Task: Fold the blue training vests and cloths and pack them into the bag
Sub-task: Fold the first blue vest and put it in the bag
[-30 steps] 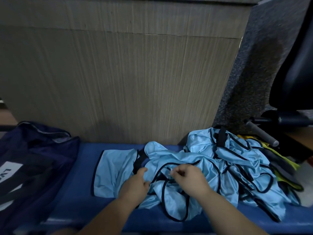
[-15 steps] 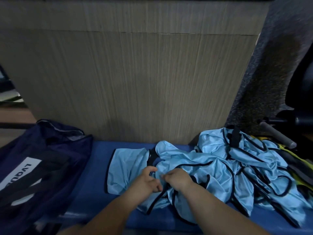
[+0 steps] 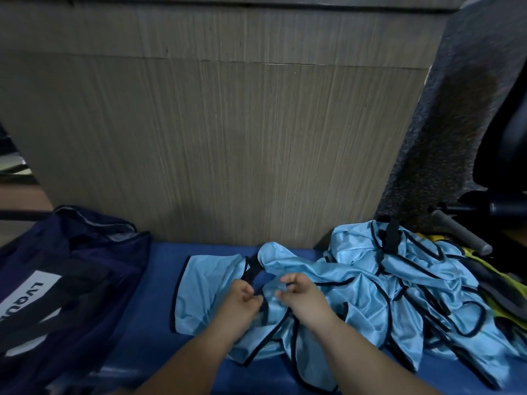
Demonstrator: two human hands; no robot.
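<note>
A light blue vest with black trim (image 3: 205,283) lies crumpled on the blue bench (image 3: 148,332) in front of me. My left hand (image 3: 242,302) pinches the vest's black trim near its neck. My right hand (image 3: 302,297) grips the blue fabric beside it, fingers curled. A heap of several more blue vests (image 3: 405,283) is piled at the right of the bench. The dark navy bag (image 3: 65,280) with a white label sits at the left, its mouth open.
A wooden panel (image 3: 228,138) rises right behind the bench. Yellow vests (image 3: 496,303) lie under the heap at the far right. A grey-handled bar (image 3: 462,235) and a black chair (image 3: 504,124) stand at the right edge.
Both hands have drawn closer together on the vest and lifted its fabric a little. The camera has shifted left, so the bag shows more.
</note>
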